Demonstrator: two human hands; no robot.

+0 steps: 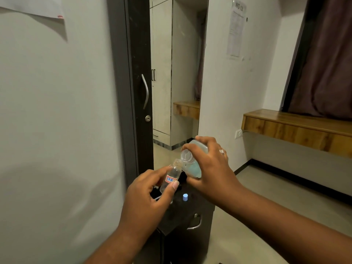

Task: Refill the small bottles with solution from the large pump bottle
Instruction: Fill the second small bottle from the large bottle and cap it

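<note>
Left hand (146, 195) pinches the small bottle (171, 178) between thumb and fingers, thumb across its lower body, just below the red-and-blue label. Bottle uncapped, neck tilted up and to the right; it looks empty or nearly so.

Right hand (207, 168) wraps the large bottle (194, 159), fingers curled over its top side. Pump head is off. Bottle is tipped over, open mouth pointing down-left, just above the small bottle's mouth and nearly touching it. Blue-tinted solution sits pooled toward the large bottle's neck.

Both bottles are held in the air above a dark cabinet (182, 221). A blue cap (185, 197) stands on its top, right of the left hand.

Step in hand, by my reading: pouring into this small bottle, at or just before first flow. No stream visible.

Next move calls for a slow further tip with the mouths kept aligned; the narrow neck makes spilling likely.
</note>
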